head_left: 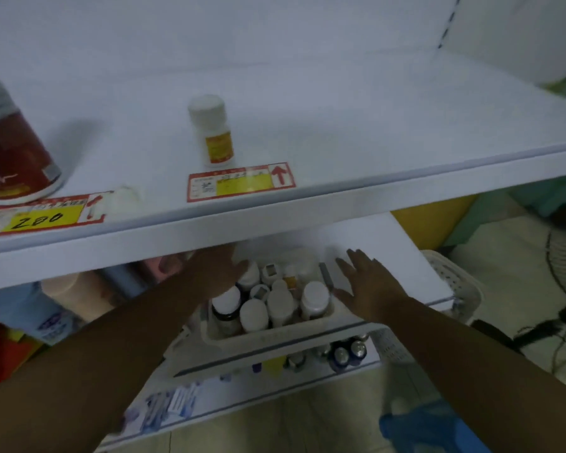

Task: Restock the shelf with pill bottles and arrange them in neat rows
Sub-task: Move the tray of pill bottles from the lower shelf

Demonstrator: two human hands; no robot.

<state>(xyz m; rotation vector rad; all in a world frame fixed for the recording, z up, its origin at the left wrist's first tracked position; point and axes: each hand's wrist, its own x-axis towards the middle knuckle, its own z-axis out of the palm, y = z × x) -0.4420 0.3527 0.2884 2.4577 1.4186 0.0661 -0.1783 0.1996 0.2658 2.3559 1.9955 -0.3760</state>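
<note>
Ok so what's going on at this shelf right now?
A person reaches both hands under the upper shelf toward a white basket packed with pill bottles on the lower shelf. The left hand is over the bottles at the basket's back left; whether it grips one is unclear. The right hand is open at the basket's right side. The upper shelf shows only a small white bottle and a larger red-labelled bottle.

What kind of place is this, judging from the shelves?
Probably a pharmacy or medicine shop: the white shelf carries red-and-yellow price tags, a pill bottle stands behind one, and a basket below holds more bottles.
</note>
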